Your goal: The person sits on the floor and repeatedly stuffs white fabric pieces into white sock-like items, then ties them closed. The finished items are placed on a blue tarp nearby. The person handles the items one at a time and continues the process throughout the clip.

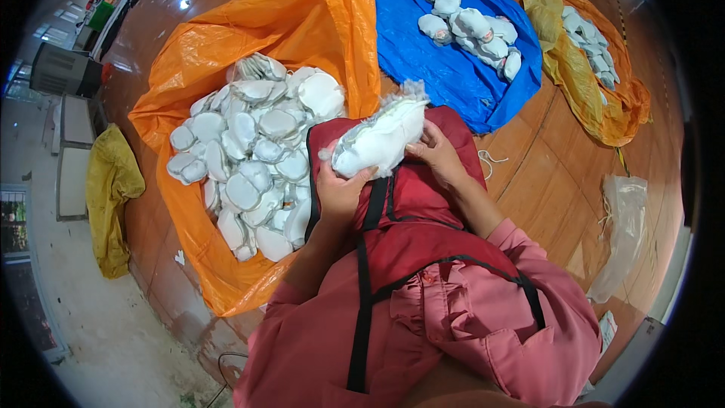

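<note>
A thick white bundle of padded pieces [380, 138] with frayed, fluffy edges is held above my lap. Its left end is gripped by my left hand [340, 190], with the fingers bent round it. At the other end, my right hand [438, 153] closes on the lower right side. How many pieces make up the bundle I cannot tell. Beneath it my lap is covered by a red apron [445, 215] with black straps. Just left of my knees lies a large heap of white rounded pads [257, 147] on an open orange sack [189, 53].
Ahead, a blue sheet [408, 23] carries several white pad bundles [476, 26]. At the far right, an orange-yellow sack [555, 75] holds more greyish white pads [590, 45]. A clear plastic bag [623, 227] lies to the right. A crumpled yellow sack [112, 196] lies by the left wall.
</note>
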